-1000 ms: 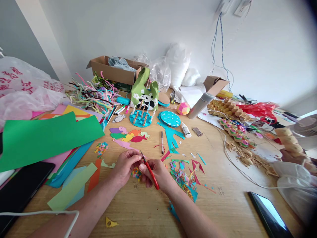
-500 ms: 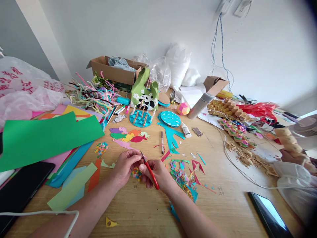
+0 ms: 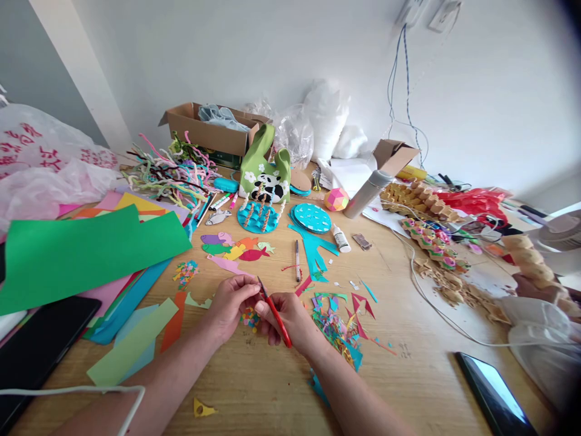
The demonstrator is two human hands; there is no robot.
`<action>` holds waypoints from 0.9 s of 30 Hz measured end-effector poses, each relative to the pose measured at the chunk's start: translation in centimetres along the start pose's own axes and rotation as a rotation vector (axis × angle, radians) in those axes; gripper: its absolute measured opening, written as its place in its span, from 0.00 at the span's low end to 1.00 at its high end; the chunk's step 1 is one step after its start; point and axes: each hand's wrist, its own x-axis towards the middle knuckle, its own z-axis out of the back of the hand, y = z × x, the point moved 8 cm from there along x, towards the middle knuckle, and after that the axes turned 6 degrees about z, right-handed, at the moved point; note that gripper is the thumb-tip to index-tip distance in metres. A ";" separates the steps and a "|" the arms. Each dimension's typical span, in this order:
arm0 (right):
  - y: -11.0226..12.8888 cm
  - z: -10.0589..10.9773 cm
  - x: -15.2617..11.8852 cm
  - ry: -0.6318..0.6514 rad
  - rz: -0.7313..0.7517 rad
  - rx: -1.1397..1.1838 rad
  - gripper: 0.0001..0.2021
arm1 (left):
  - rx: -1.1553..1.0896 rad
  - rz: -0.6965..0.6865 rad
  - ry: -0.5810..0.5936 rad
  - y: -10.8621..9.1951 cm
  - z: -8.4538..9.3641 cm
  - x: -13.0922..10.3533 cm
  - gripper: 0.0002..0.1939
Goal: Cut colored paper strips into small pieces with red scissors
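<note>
My right hand is closed round red-handled scissors, their blades pointing up and left. Close beside it, my left hand pinches near the blade tip; whatever lies between its fingers is too small to make out. Under and between the hands lies a pile of small coloured paper bits. Beyond them are several paper fish in different colours. To the right of my right hand spreads a heap of paper scraps.
Green paper sheets and a black tablet-like device lie left. A pen, a glue bottle and a blue disc stand beyond the hands. A phone and white cable lie right.
</note>
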 end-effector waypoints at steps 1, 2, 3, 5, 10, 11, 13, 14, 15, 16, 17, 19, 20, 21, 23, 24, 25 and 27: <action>0.0 0.0 0.0 0.002 0.002 0.001 0.23 | -0.002 -0.003 -0.003 0.0 0.0 0.0 0.09; 0.0 0.0 0.0 0.004 0.002 0.001 0.23 | -0.004 -0.006 -0.005 0.0 0.0 0.1 0.09; -0.1 0.0 0.0 0.002 0.001 0.003 0.23 | -0.005 -0.007 -0.007 0.0 0.0 0.1 0.09; -0.1 0.0 0.0 -0.002 -0.005 0.005 0.23 | -0.010 -0.006 -0.014 0.0 0.1 0.1 0.09; -0.2 0.0 0.0 0.001 0.001 0.012 0.23 | -0.017 0.000 -0.018 -0.1 0.0 0.0 0.09; -0.2 0.0 0.0 0.001 0.002 0.010 0.23 | -0.017 0.000 -0.017 -0.1 0.0 0.0 0.09; -0.2 0.0 -0.1 0.001 0.001 0.005 0.23 | -0.016 -0.001 -0.020 -0.1 0.0 -0.1 0.09; -0.2 -0.1 -0.1 0.000 -0.001 0.004 0.24 | -0.016 -0.002 -0.025 -0.1 0.1 -0.1 0.09; -0.2 -0.1 -0.1 -0.002 -0.004 0.005 0.24 | -0.016 -0.002 -0.029 -0.1 0.1 -0.1 0.09; -0.1 -0.1 -0.1 -0.003 -0.006 0.007 0.24 | -0.016 -0.003 -0.032 -0.1 0.1 -0.1 0.09; -0.1 0.0 -0.1 -0.003 -0.007 0.009 0.24 | -0.017 -0.003 -0.033 -0.1 0.2 -0.1 0.09; -0.1 0.0 -0.1 -0.005 -0.008 0.009 0.23 | -0.019 -0.002 -0.032 -0.1 0.2 -0.1 0.09; -0.1 0.0 -0.1 -0.007 -0.007 0.007 0.23 | -0.019 -0.003 -0.029 -0.1 0.1 -0.1 0.09; -0.1 0.1 0.0 -0.008 -0.006 0.005 0.23 | -0.019 -0.007 -0.027 -0.2 0.1 -0.1 0.09; -0.1 0.1 -0.1 -0.009 -0.006 0.003 0.23 | -0.017 -0.019 -0.024 -0.2 0.1 -0.1 0.08; -0.1 0.0 -0.1 -0.008 -0.008 0.006 0.23 | -0.018 -0.023 -0.025 -0.3 0.1 -0.1 0.08; -0.1 0.0 -0.1 -0.007 -0.012 0.009 0.23 | -0.018 -0.025 -0.027 -0.3 0.1 -0.1 0.08; -0.2 0.0 -0.1 -0.008 -0.019 0.012 0.23 | -0.020 -0.026 -0.030 -0.3 0.2 -0.1 0.08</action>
